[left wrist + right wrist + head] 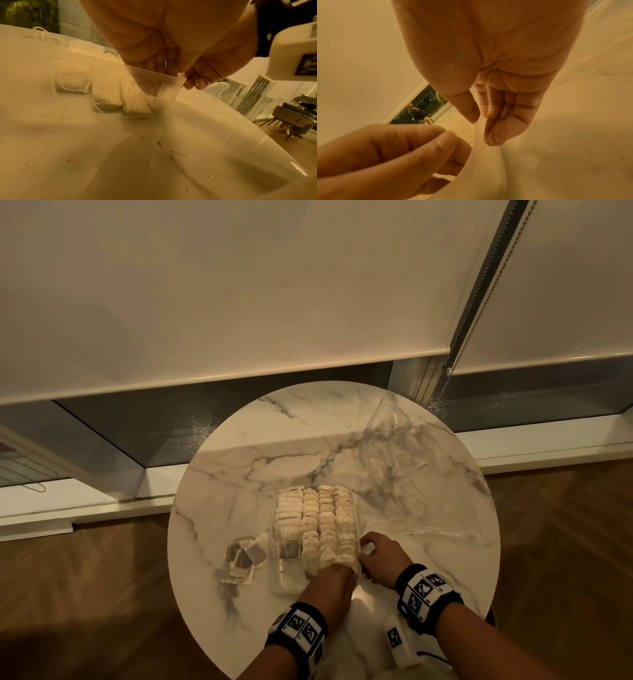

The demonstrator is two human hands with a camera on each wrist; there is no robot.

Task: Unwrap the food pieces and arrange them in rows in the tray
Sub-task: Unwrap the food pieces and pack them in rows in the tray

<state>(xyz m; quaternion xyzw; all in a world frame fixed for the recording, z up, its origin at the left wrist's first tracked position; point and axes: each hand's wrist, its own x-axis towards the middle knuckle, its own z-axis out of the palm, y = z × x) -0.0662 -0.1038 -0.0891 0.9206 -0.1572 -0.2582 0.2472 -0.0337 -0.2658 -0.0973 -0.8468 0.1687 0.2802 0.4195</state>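
The head camera is looking steeply down on the table (428, 542) from above. Both wrist cameras are sitting very close, looking along the palms, sharing the tray (171, 83) corner.

The bench (260, 440) is a round white marble-look top with grey veins, and it's got little dark crumbs (159, 143) scattered on it near the front edge. Behind it a big cream roller blind (222, 289) is pulled most of the way down over a window, a second blind (565, 285) hangs to the right, and a bead chain (479, 302) dangles in the gap between them. Under the bench there's brown wood floor (85, 594), and the left wrist view catches some chairs (291, 119) and a leafy plant (305, 98) well off in the room behind.
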